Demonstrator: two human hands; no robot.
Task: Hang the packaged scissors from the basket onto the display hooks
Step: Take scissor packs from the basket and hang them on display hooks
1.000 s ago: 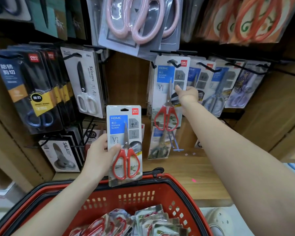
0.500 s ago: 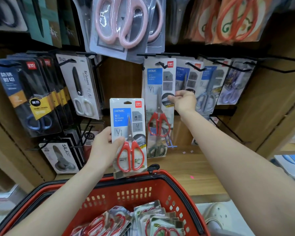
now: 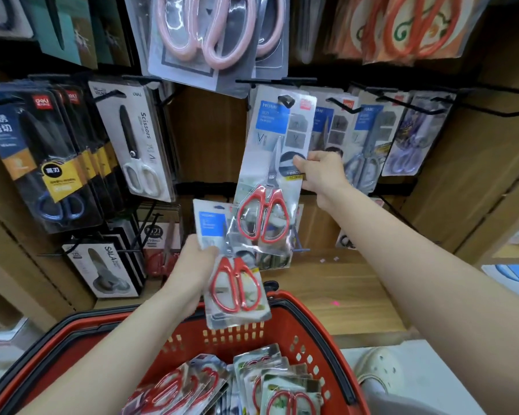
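My right arm stretches up and forward from the lower right. My right hand (image 3: pixel 321 172) pinches the right edge of a pack of red-handled scissors (image 3: pixel 267 175), thumb on the front. The other fingers curl behind the pack, where I cannot see them. That pack hangs by its top hole on a black hook (image 3: pixel 286 100), with its lower end tilted to the left.

My left arm comes up from the lower left. My left hand (image 3: pixel 192 265) grips a second pack (image 3: pixel 235 284) by its left edge, just above the far edge of the red basket (image 3: pixel 282 336). My thumb lies across the front and the fingers are hidden behind. The top of this pack is blurred, and the foot of the hanging pack covers its upper right corner.

More packs (image 3: pixel 276 384) lie heaped at the near edge of the basket, cut off by the bottom of the view. Their print is too smeared to read.
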